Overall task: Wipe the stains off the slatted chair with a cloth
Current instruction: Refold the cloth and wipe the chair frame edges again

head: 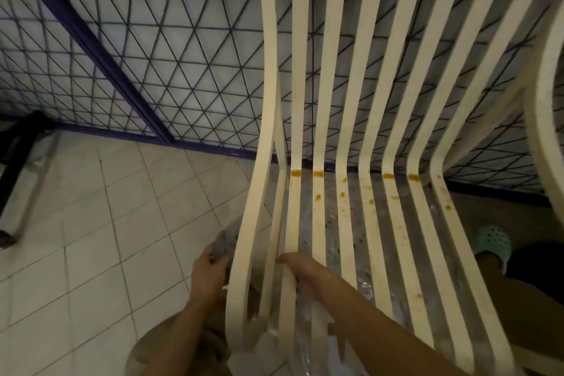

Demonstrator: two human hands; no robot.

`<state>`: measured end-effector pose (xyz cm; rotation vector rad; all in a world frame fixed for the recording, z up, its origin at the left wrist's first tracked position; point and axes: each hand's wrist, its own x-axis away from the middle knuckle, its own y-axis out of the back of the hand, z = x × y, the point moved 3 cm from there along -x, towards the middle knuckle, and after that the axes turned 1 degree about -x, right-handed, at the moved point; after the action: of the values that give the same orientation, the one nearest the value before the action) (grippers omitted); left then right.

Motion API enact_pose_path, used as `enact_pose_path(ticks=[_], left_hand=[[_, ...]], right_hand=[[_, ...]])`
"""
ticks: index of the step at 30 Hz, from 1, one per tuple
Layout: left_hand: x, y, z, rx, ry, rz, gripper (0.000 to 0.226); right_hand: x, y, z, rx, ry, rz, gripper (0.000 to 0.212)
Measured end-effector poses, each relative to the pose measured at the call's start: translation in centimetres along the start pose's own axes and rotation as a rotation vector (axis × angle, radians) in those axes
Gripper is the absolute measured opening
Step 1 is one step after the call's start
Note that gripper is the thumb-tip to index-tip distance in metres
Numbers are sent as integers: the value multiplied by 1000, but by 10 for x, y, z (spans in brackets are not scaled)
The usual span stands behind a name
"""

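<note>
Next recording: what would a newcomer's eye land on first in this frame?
The cream slatted chair fills the right side, with orange-brown stains dotted along the bend where seat meets back. At bottom centre the left hand holds a grey cloth beside the chair's edge, while the right hand grips a seat slat.

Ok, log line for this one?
left hand: holds grey cloth | right hand: grips seat slat | stains: unwiped on slatted chair

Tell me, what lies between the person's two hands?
Head view: the chair's side rail and a thin slat separate the left hand from the right hand.
</note>
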<state>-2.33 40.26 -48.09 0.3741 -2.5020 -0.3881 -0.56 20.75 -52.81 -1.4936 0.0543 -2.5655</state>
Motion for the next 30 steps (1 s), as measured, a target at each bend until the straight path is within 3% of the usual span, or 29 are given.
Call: enact_pose_path(ticks=[6, 11, 17, 21, 26, 30], left_hand=[[37, 36, -97, 171, -297, -170, 45], [92, 7, -150, 180, -547, -133, 42], [138, -63, -159, 134, -618, 106, 51], [159, -111, -144, 79, -586, 266, 65], [176, -165, -106, 28, -438, 471, 66], [193, -205, -85, 27, -289, 639, 65]], right_hand=[[97, 32, 43, 104, 271, 46, 45], [168, 53, 63, 61, 491, 136, 21], [204, 76, 61, -95, 704, 59, 27], [209, 102, 47, -169, 786, 4, 44], [204, 144, 10, -159, 791, -75, 66], [200, 181, -19, 45, 808, -198, 68]])
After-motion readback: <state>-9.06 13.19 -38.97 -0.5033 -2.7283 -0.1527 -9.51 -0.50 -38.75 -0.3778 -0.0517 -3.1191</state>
